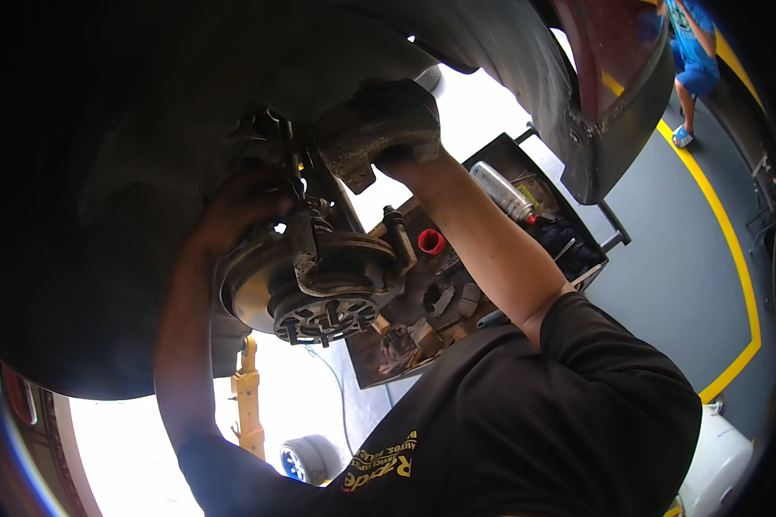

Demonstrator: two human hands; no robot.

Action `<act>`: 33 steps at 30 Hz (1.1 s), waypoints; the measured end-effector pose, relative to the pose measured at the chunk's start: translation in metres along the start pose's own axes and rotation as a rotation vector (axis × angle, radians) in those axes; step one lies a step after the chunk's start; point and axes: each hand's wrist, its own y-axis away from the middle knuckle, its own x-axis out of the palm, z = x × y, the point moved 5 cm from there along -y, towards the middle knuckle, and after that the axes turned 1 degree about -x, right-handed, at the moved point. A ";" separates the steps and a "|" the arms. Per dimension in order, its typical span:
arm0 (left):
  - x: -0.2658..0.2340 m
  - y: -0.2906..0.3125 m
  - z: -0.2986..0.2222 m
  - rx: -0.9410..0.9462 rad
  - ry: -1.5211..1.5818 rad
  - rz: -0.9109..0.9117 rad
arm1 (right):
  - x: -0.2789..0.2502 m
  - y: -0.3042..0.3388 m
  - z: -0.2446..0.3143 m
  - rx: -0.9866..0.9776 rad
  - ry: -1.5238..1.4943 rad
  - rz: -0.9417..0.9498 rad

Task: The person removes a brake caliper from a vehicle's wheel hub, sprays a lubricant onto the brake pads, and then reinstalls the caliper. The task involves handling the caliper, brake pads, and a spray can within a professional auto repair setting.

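A brake disc (252,297) with a studded hub (328,320) hangs under the dark wheel arch. The caliper bracket (303,250) straddles the disc's edge. Above it, apart from the disc, is a worn brake caliper (375,129). My right hand (398,162) grips the caliper from its right side; most of its fingers are hidden behind it. In shadow behind the disc, my left hand (254,196) reaches in beside the bracket and suspension parts. Its fingers look curled, but what they hold is too dark to make out.
Beneath my right arm stands a tool cart (591,276) with a spray can (502,191), a red ring-shaped part (431,242) and loose boxes. A yellow stand (247,401) and a wheel (312,458) are below. Another person (694,52) is at upper right, beyond the red bodywork (616,52).
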 end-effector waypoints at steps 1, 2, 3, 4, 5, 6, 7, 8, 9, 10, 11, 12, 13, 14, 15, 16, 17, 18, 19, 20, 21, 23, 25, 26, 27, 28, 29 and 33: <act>0.000 0.003 0.000 0.004 0.017 -0.011 | -0.002 0.003 0.001 0.038 -0.143 -0.042; -0.001 0.005 0.001 -0.017 0.025 -0.038 | -0.002 0.005 0.002 0.061 -0.207 -0.045; -0.003 0.007 0.002 -0.033 0.032 -0.067 | -0.003 0.008 0.003 0.084 -0.271 -0.049; -0.004 0.008 0.002 -0.035 0.001 -0.091 | -0.001 0.009 0.004 0.104 -0.252 -0.011; -0.005 0.009 0.003 -0.038 -0.032 -0.114 | 0.000 0.011 0.006 0.122 -0.274 -0.023; -0.006 0.010 0.001 -0.027 -0.056 -0.144 | 0.000 0.014 0.006 0.140 -0.295 -0.036; -0.007 0.010 0.000 -0.020 -0.067 -0.133 | 0.000 0.016 0.008 0.149 -0.357 -0.096; -0.007 0.009 -0.002 -0.008 -0.070 -0.127 | 0.002 0.019 0.008 0.197 -0.455 -0.171; -0.008 0.008 -0.004 0.001 -0.081 -0.111 | 0.008 0.024 0.002 0.404 -0.557 -0.193; -0.009 0.008 -0.007 0.010 -0.133 -0.092 | 0.019 0.030 -0.007 0.641 -0.698 -0.224; -0.010 0.007 -0.010 0.014 -0.189 -0.063 | 0.021 0.037 -0.007 0.724 -0.777 -0.230; -0.011 0.007 -0.011 -0.006 -0.249 -0.047 | 0.026 0.042 -0.007 0.809 -0.854 -0.243; -0.011 0.007 -0.014 0.032 -0.249 0.003 | 0.022 0.043 -0.002 0.731 -0.867 -0.230; -0.011 0.006 -0.016 0.045 -0.254 0.038 | 0.023 0.044 0.000 0.718 -0.981 -0.236; -0.010 0.006 -0.018 0.058 -0.258 0.069 | 0.026 0.048 0.000 0.801 -1.235 -0.291; -0.010 0.006 -0.018 0.060 -0.224 0.079 | 0.032 0.052 0.000 0.933 -1.593 -0.361; -0.010 0.007 -0.019 0.064 -0.191 0.084 | 0.036 0.052 0.005 0.957 -1.940 -0.424; -0.008 0.007 -0.018 0.065 -0.156 0.092 | 0.035 0.052 0.004 0.965 -1.763 -0.383; -0.008 0.008 -0.016 0.039 -0.142 0.082 | 0.031 0.049 0.003 0.875 -1.566 -0.331; -0.007 0.008 -0.014 0.011 -0.129 0.073 | 0.031 0.048 0.002 0.854 -1.448 -0.290; -0.006 0.010 -0.012 -0.014 -0.113 0.051 | 0.033 0.049 -0.001 0.904 -1.470 -0.331; -0.005 0.013 -0.009 -0.014 -0.148 -0.022 | 0.040 0.054 -0.009 1.099 -1.573 -0.410; -0.005 0.015 -0.007 -0.011 -0.146 -0.066 | 0.043 0.058 -0.015 1.192 -1.495 -0.454; -0.005 0.015 -0.005 -0.012 -0.128 -0.066 | 0.043 0.060 -0.016 1.196 -1.460 -0.467; -0.005 0.015 -0.004 -0.013 -0.111 -0.066 | 0.044 0.061 -0.016 1.200 -1.425 -0.479; -0.005 0.014 -0.004 0.006 -0.140 -0.043 | 0.045 0.063 -0.014 1.187 -1.439 -0.495; -0.005 0.013 -0.004 0.023 -0.169 -0.019 | 0.041 0.060 -0.010 1.025 -1.370 -0.506; -0.006 0.011 -0.005 -0.008 -0.132 0.023 | 0.016 0.054 0.019 0.307 -0.844 -0.422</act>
